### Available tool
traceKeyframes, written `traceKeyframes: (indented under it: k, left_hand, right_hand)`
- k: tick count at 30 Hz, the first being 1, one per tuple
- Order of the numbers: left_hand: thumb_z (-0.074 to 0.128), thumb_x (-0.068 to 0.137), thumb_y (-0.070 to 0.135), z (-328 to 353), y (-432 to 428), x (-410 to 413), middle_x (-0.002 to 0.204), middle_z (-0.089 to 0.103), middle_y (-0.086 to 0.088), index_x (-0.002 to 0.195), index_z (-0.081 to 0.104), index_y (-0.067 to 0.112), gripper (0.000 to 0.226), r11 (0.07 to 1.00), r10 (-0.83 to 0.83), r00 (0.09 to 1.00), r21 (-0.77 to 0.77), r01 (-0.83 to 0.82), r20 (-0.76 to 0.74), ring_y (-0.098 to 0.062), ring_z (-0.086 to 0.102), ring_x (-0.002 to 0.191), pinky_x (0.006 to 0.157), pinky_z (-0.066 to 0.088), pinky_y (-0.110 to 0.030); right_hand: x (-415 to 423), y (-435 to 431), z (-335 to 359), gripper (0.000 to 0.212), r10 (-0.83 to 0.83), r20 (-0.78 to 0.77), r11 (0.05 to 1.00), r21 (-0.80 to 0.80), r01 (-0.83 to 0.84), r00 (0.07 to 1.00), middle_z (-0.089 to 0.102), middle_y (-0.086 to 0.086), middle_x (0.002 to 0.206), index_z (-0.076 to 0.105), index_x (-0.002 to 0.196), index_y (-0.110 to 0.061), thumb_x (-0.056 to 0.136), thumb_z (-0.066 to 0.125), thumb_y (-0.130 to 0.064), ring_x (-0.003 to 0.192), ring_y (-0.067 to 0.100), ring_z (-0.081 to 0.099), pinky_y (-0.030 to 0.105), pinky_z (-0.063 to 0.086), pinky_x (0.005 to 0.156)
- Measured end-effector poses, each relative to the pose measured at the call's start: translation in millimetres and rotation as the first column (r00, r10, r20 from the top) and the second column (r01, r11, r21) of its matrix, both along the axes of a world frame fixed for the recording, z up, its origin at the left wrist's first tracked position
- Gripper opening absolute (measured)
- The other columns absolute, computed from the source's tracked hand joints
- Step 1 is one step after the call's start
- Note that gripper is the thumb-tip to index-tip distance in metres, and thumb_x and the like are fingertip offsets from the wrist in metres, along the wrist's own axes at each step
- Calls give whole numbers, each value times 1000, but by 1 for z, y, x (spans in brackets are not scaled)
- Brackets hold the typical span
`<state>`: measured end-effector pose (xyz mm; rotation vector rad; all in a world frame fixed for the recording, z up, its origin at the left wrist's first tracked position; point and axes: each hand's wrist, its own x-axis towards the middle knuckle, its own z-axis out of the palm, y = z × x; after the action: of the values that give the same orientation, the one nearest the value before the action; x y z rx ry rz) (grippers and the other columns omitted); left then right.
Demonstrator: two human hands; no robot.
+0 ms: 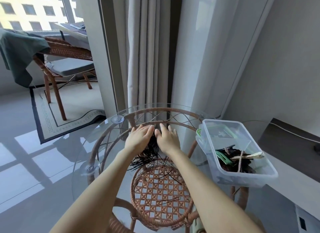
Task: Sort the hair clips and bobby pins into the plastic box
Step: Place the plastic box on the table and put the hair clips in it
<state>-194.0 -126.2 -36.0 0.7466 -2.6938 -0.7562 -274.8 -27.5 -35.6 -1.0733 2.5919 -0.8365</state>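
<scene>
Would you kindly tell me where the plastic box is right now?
In the head view, the plastic box sits on the right edge of the glass table, right of the right hand, with hair clips inside.

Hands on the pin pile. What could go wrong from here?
Thin black bobby pins between left hand and right hand could slide on the smooth round glass tabletop. Stray black pins nearer you may get missed. The clear plastic box sits near the rim; a bump might tip it.
</scene>
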Motion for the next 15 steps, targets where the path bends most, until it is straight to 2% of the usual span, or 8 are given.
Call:
traceKeyframes:
  k: [3,5,9,11,15]
  left_hand:
    - [19,98,40,3,7,4,140,48,2,128,52,29,46,997,40,999,68,-37,-37,-19,36,134,112,23,-39]
    - [21,98,39,4,14,17,126,60,3,120,58,29,44,993,46,996,114,-37,-77,-19,50,119,98,35,-35]
    - [29,97,38,4,37,46,115,65,5,113,60,26,37,994,9,991,112,6,-130,-14,56,105,80,38,-27]
    - [32,97,36,3,48,60,113,65,6,113,61,25,35,992,-14,987,124,34,-159,-13,57,103,80,39,-27]
    - [35,96,35,5,63,82,108,66,9,107,64,26,31,970,-29,984,234,71,-177,-11,58,101,89,42,-31]
  right_hand:
    - [1,7,0,44,89,111,993,-92,-79,990,37,6,149,37,141,-19,100,27,-32,141,27,21,41,15,116]
    - [6,18,-2,40,145,137,981,-151,-124,980,48,4,141,44,136,-21,99,31,-30,134,23,35,36,27,110]
    - [23,47,-2,33,211,164,957,-236,-170,964,62,-2,124,55,123,-25,97,36,-30,115,15,53,27,39,93]
    - [33,62,-1,30,234,173,952,-240,-190,957,64,-4,117,57,120,-26,97,37,-29,109,13,56,28,43,91]
    - [50,87,6,30,276,183,945,-232,-232,944,65,-4,116,59,119,-23,97,40,-26,108,12,56,35,44,96]
